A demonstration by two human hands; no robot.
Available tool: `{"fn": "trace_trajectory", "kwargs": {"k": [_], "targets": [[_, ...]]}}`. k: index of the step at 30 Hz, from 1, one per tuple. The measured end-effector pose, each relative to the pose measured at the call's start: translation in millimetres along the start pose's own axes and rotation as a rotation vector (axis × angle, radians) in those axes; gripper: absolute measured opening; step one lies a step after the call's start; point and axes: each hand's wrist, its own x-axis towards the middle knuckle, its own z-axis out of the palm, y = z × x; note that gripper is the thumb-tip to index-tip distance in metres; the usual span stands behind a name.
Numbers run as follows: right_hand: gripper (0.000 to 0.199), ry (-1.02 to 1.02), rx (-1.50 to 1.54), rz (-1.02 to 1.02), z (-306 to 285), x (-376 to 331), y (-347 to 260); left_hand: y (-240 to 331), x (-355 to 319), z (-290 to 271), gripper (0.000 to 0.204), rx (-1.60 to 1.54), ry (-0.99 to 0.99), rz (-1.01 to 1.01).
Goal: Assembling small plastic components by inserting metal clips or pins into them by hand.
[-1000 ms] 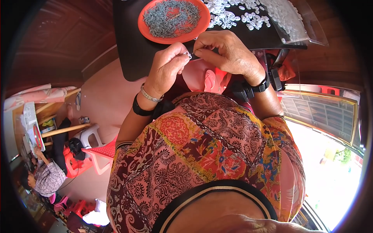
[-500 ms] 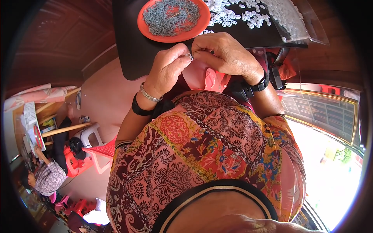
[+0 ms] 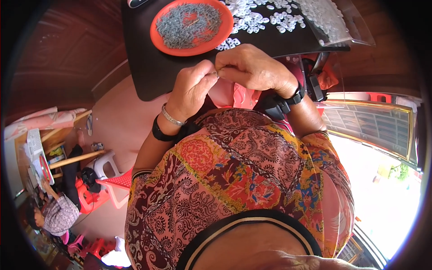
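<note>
Hands meet at upper centre — left hand [image 3: 191,90] and right hand [image 3: 254,69] pinching a tiny part [image 3: 218,73] between fingertips, just below the orange plate [image 3: 157,38] on the black desk [image 3: 148,72].

A clear plastic bag [image 3: 335,20] is lying at the far right corner of the black table [image 3: 153,72], holding small white pieces and sticking out past the edge. At the far left, a flat white sheet [image 3: 33,144] is sitting on a wooden shelf; its print is too small to tell.
</note>
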Motion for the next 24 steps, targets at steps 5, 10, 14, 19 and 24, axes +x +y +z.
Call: {"fn": "trace_trajectory", "kwargs": {"k": [5, 10, 14, 19, 24], "targets": [[0.012, 0.079, 0.031, 0.075, 1, -9, 4, -13, 1, 5, 0.016, -0.124, 0.029, -0.083], [0.016, 0.409, -0.090, 0.342, -21, -26, 32, -16, 5, 6, 0.013, -0.396, 0.093, -0.203], [0.019, 0.668, -0.611, 0.510, -52, -55, 82, -16, 5, 6, 0.013, -0.415, 0.110, -0.220], [0.021, 0.614, -0.605, 0.656, -63, -70, 103, -19, 6, 6, 0.013, -0.420, 0.104, -0.219], [0.023, 0.634, -0.703, 0.597, -58, -68, 110, -19, 7, 6, 0.013, -0.410, 0.097, -0.221]]}}
